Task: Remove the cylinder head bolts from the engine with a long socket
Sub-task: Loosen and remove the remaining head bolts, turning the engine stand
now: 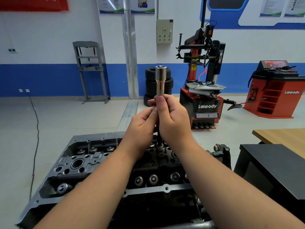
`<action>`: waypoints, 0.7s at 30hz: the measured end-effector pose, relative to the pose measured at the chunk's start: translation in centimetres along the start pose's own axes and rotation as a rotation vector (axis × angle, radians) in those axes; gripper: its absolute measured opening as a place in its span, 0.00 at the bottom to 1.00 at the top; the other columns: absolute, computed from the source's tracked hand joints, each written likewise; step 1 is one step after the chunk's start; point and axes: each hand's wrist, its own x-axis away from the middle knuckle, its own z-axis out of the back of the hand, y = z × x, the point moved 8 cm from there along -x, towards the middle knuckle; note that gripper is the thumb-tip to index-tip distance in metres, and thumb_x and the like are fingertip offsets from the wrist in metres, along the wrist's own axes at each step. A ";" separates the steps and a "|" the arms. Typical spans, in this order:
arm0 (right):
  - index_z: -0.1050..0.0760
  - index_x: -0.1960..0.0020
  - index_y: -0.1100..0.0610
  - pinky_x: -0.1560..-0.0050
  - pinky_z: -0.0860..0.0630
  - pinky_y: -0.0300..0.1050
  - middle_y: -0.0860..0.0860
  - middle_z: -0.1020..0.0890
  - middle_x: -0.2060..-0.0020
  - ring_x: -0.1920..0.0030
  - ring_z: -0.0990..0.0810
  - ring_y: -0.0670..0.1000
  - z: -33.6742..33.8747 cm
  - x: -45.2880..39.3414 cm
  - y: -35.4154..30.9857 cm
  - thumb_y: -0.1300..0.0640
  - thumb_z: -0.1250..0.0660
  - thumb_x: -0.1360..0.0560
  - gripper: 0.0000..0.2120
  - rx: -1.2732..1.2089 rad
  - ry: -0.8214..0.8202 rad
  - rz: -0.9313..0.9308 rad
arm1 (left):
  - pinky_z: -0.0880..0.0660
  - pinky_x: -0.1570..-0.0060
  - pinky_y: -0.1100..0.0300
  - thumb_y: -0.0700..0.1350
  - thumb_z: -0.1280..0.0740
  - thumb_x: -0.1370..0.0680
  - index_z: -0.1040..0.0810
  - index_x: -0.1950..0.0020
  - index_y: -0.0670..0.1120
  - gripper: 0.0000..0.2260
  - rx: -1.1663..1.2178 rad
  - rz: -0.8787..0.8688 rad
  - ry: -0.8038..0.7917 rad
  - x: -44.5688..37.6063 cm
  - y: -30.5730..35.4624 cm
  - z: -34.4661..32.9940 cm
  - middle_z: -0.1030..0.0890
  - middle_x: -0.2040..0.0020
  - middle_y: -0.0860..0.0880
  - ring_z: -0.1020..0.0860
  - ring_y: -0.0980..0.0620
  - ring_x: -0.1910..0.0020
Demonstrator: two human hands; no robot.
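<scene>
Both hands meet in front of the chest, above the middle of the engine [102, 164]. The right hand [173, 119] is curled round the lower end of the long socket [160, 81], thumb and fingers wrapped on it so the chrome tube stands upright with its open square drive at 12 o'clock. The left hand [142, 124] comes in from 9 o'clock, its fingertips pinching at the same spot just under the socket. A dark shank [158, 138] hangs from between the 2 hands toward 6 o'clock and ends in a washered head [159, 147] just above the cylinder head; this looks like 1 head bolt lifted out inside the socket, and holding the tool vertical and clear of the casting would let the fingers work it free, though that is my reading. The engine lies open below, from 7 o'clock round to 5 o'clock, its recessed valley holding rows of valve springs [153, 179] with their retainers and several empty round bores. How many bolts are still seated I cannot tell, since the forearms cover much of the centre. At 3 o'clock stands a red cabinet [274, 96] with open shelf slots whose contents are too dark to read; at 12 o'clock, behind the socket, is a stack of tyres [167, 83].
</scene>
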 end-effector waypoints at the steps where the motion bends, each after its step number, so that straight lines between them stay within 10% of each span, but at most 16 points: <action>1: 0.23 0.49 0.49 0.55 0.23 0.33 0.41 0.16 0.57 0.54 0.17 0.41 0.0 0.0 -0.1 0.48 0.41 0.17 0.10 -0.007 0.000 -0.003 | 0.20 0.59 0.64 0.52 0.40 0.14 0.16 0.45 0.49 0.14 -0.011 0.000 -0.006 0.0 0.1 0.0 0.13 0.56 0.52 0.15 0.56 0.55; 5: 0.27 0.50 0.43 0.57 0.26 0.30 0.39 0.18 0.59 0.57 0.19 0.39 0.3 -0.1 -0.5 0.47 0.36 0.20 0.01 -0.032 0.028 0.008 | 0.20 0.58 0.64 0.49 0.35 0.16 0.16 0.46 0.48 0.09 -0.051 -0.051 0.028 0.0 0.3 0.4 0.13 0.56 0.51 0.15 0.56 0.56; 14: 0.21 0.48 0.57 0.57 0.27 0.28 0.34 0.18 0.59 0.55 0.19 0.38 0.5 -0.1 -0.1 0.49 0.41 0.17 0.15 0.002 0.051 0.018 | 0.20 0.56 0.63 0.50 0.39 0.14 0.15 0.45 0.53 0.13 -0.007 -0.018 -0.011 -0.1 0.0 0.0 0.13 0.52 0.50 0.15 0.55 0.52; 21: 0.28 0.52 0.43 0.59 0.25 0.32 0.42 0.19 0.62 0.59 0.19 0.41 0.5 0.1 -0.6 0.47 0.33 0.22 0.04 0.014 0.039 0.033 | 0.16 0.53 0.56 0.47 0.30 0.18 0.16 0.45 0.49 0.04 -0.093 -0.065 0.064 -0.1 0.2 1.0 0.13 0.52 0.48 0.14 0.49 0.52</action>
